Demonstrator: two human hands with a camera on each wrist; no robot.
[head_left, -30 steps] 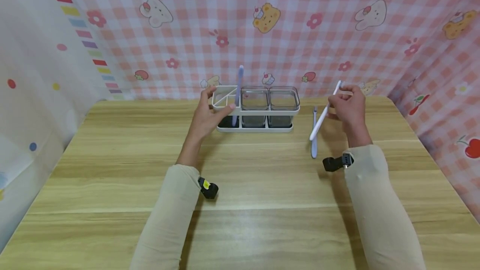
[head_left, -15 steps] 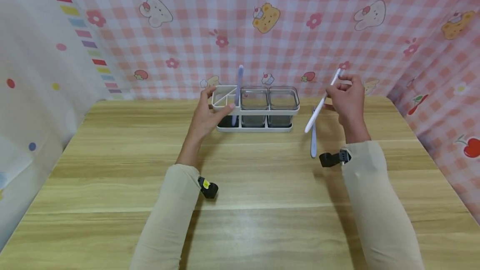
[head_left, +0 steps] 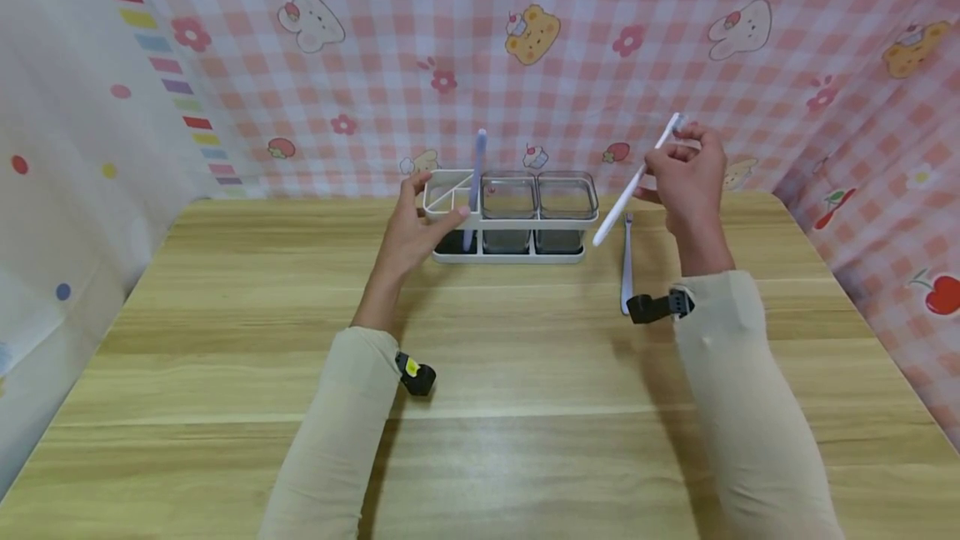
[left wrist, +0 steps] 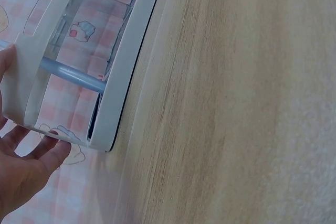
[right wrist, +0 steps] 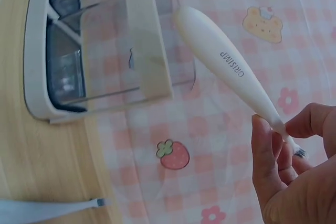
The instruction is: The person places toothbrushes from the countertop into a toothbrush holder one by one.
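Note:
A white toothbrush holder (head_left: 536,225) stands against the back curtain. My left hand (head_left: 408,238) grips its left end, thumb in front and fingers behind. In the divided left section a blue-purple toothbrush (head_left: 477,169) stands upright; its handle (left wrist: 73,74) shows between the tiers in the left wrist view. Right of the holder, my right hand (head_left: 693,177) pinches a white toothbrush (head_left: 618,211) near its bristle head, in the air. The handle's end slants down toward the holder, apart from it in the head view. Another blue-purple toothbrush (head_left: 627,269) lies on the table below that hand.
Two clear cups sit in the holder, a middle cup (head_left: 510,198) and a right cup (head_left: 567,197). The wooden table (head_left: 495,457) spreads out in front. A pink checked curtain (head_left: 405,48) hangs close behind the holder.
My right hand has risen and shifted slightly left, carrying the white toothbrush up and away from the one on the table. The left hand and the holder have stayed put.

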